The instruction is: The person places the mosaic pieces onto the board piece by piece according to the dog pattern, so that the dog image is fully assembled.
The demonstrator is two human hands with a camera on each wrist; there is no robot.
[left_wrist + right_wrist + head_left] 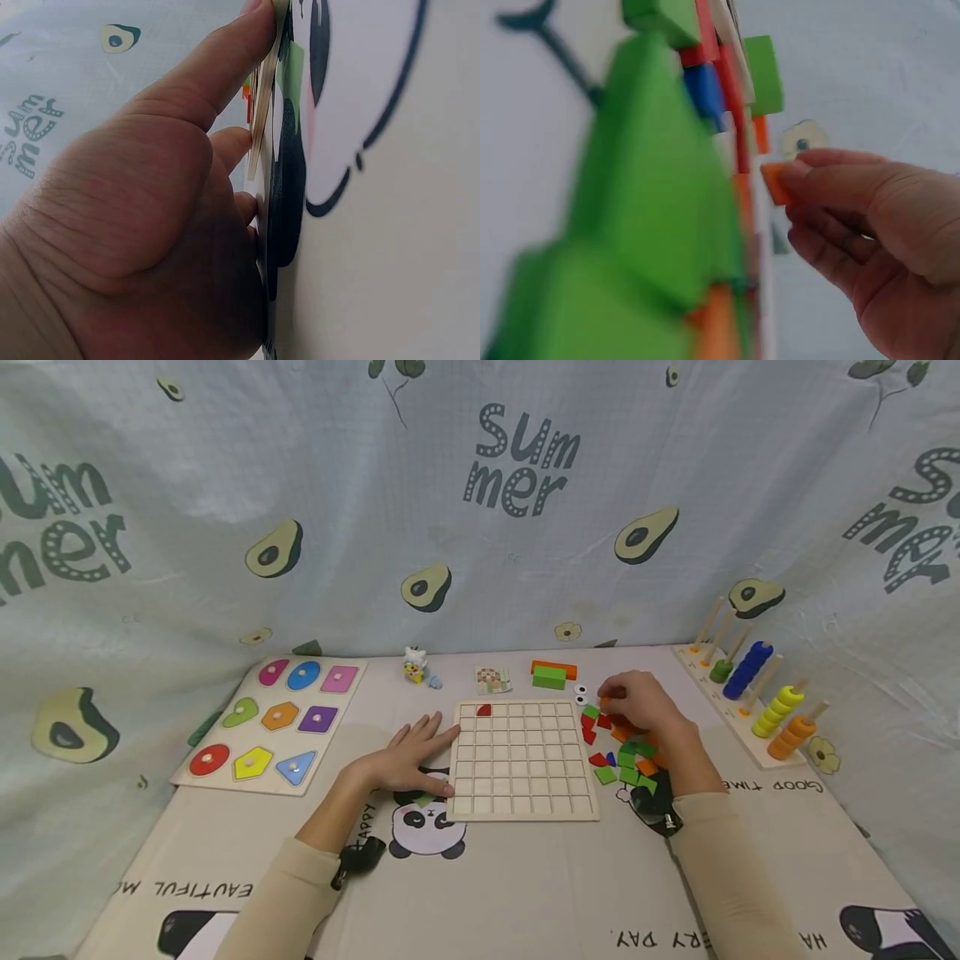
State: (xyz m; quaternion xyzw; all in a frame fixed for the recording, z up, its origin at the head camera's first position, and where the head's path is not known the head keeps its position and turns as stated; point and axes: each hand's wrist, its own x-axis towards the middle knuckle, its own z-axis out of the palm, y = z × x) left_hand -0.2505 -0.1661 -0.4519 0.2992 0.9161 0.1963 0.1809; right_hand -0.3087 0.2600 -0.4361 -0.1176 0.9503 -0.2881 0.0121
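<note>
My left hand [416, 756] lies spread on the table, with its thumb and fingertips at the left edge of a wooden grid board [522, 817]. In the board's top row sits a red piece [484, 710] with one rounded side. Beyond the board's right edge, my right hand [641, 700] pinches a small flat orange block [777, 184] between thumb and fingers. It is raised over a loose pile of green blocks [628, 774], red pieces [588, 736] and orange blocks [647, 767], with a blue piece [611, 759] among them.
A shape puzzle board [296, 787] lies at left. Behind the grid board are a small figurine [415, 665], a picture card [492, 680], a green block [549, 677] and an orange one [570, 672]. A peg board with coloured rings [776, 760] stands at right.
</note>
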